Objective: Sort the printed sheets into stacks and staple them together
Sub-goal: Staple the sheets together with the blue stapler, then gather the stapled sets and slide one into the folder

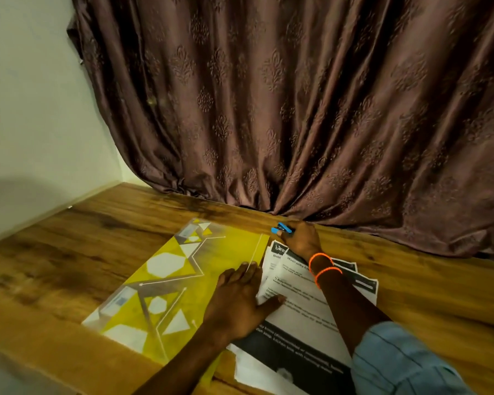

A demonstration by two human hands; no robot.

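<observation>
- Stapling not done yet, by my read: the printed sheets (303, 303) lie fanned and overlapping on the wooden table (97, 252), corners unaligned.
- Right hand (300, 239) reaches far, fingers curled round one blue stapler (281, 228) near the curtain (297, 109).
- Left hand (240, 297) lies flat, fingers spread, pressing sheets and one yellow folder (169, 280).
- Sheets: several, exact count unclear.
- Squaring, sorting and stapling remain.

1. Your bench (77, 252) is wood, with strong grain and a slight sheen
2. The curtain (297, 109) behind is brown cloth, faintly glossy, embossed with a pattern
3. The yellow folder (166, 280) looks like smooth glossy plastic
4. The printed sheets (305, 306) are matt paper
5. The blue stapler (281, 228) looks plastic
</observation>
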